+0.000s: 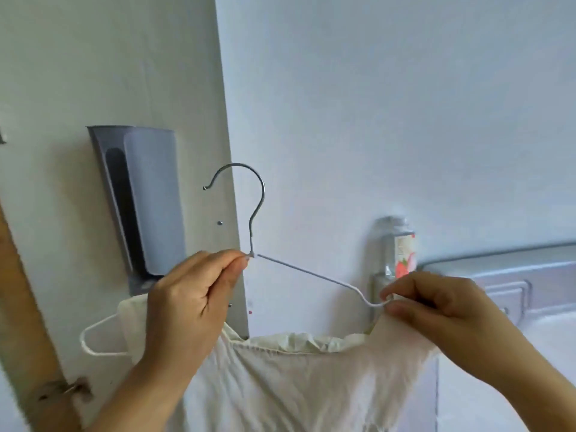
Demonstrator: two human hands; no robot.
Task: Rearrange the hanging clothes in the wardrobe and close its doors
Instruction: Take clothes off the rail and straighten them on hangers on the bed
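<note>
Nearest me, the cream garment (296, 378) sagged soft and light at six o'clock. My left hand (187, 304) pinched the wire hanger (308, 274) at its neck, the right hand (436, 307) its three o'clock shoulder; both grips closed. Stiff, thin wire; the neck seemed the safest hold.

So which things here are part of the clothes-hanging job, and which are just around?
In the job:
wire hanger
cream garment on it
left hand pinching the hanger's neck
right hand pinching its right shoulder

Just around:
grey wall-mounted holder
clear bottle with red label
</note>
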